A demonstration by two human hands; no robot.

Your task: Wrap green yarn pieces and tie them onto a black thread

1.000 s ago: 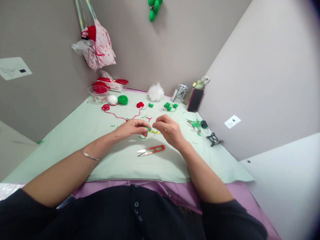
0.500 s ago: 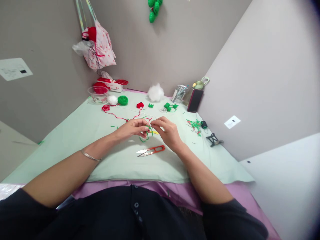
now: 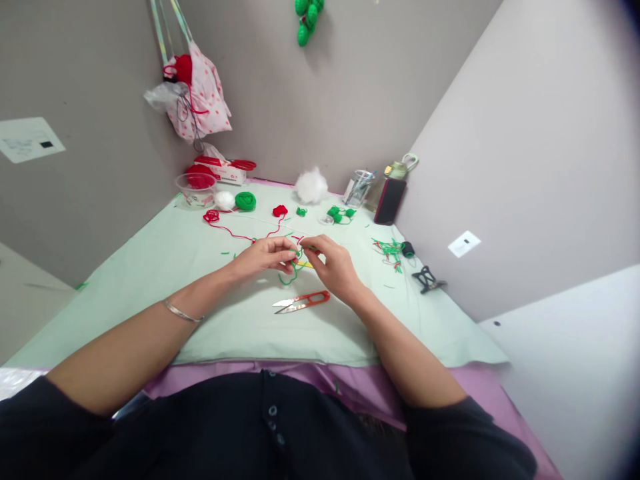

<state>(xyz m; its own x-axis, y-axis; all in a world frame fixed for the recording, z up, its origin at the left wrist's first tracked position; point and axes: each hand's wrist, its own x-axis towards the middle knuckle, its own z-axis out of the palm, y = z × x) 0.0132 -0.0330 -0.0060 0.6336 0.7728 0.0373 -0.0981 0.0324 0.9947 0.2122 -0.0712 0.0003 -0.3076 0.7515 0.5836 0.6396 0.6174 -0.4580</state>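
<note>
My left hand pinches a small piece of green yarn work, and a loose green yarn tail hangs from it over the cloth. Close on its right, my right hand has thumb and fingers pinched together by a green strand that runs from the piece. Part of a yellow stick-like tool shows between and below the hands; whether a hand grips it I cannot tell. Orange-handled thread snips lie just below the hands, blades pointing left.
Behind the hands are a red yarn piece, a green yarn ball, white stuffing and green crocheted pieces. A clear tub stands back left. At right are a phone, yarn scraps and a black clip.
My right fingers have shifted slightly, and the green strand now reaches up to them. The yellow tool shows a little further left. My left hand has barely moved.
</note>
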